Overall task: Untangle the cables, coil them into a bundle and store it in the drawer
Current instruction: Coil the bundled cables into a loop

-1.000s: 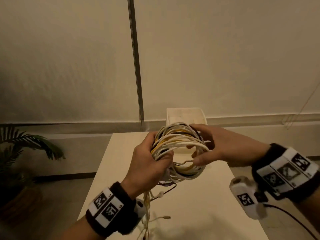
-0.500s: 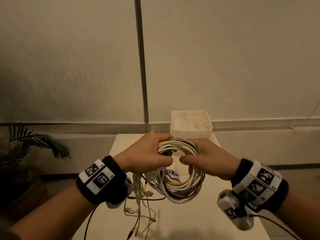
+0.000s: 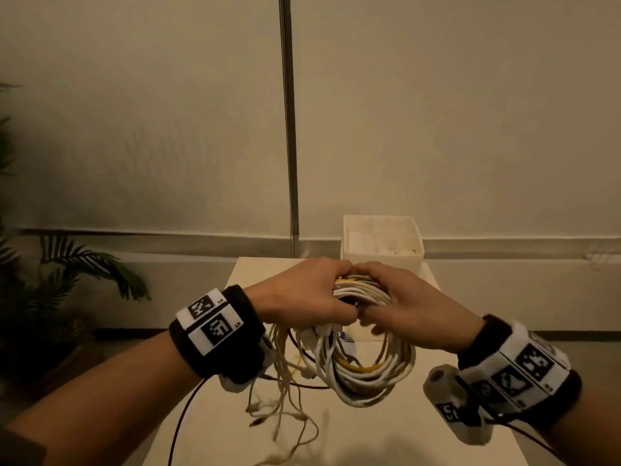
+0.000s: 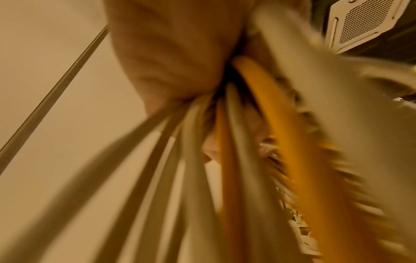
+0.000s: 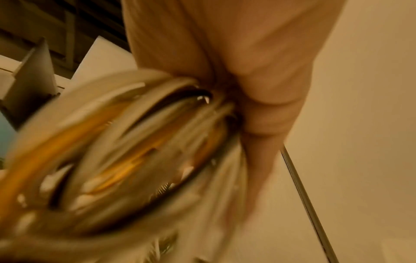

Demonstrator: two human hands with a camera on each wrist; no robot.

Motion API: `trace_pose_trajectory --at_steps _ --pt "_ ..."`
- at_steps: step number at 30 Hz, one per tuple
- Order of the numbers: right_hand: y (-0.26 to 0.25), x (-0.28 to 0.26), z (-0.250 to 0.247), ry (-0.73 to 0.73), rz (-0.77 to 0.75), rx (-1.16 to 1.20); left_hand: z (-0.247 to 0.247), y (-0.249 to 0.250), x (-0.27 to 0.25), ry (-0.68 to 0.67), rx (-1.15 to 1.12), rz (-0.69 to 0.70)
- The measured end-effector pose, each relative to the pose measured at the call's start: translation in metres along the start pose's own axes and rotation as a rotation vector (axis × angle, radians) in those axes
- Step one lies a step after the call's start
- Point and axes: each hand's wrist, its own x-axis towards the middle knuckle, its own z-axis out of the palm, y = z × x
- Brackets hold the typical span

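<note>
Up close, both hands point(image 3: 356, 306) gripping cable bundle point(image 3: 366, 368)

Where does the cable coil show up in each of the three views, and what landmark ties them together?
Head: the coil hangs at centre, gripped at its top by the left hand and right hand, above the table.
Left wrist: blurred white and yellow strands run from centre to the bottom edge.
Right wrist: blurred loops fill the lower left.
Shared landmark: the dark wall strip.
</note>
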Motion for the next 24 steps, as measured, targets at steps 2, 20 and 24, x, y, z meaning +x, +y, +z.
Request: trace_pose_trajectory --at_steps 2,20,24 --pt "-0.003 -0.006 -0.008 -0.059 -0.039 -0.062 -0.009 0.000 0.004 -0.063 0.005 -0.049" --pt "0.005 -0.022 0.021 -0.008 -0.246 -0.511 0.005 0.006 -0.009 -0.119 -0.094 -0.012" --pt "-0.005 -0.039 0.030 0.192 -0.590 -0.917 0.005 -0.002 -0.002 -0.254 -0.255 -0.025"
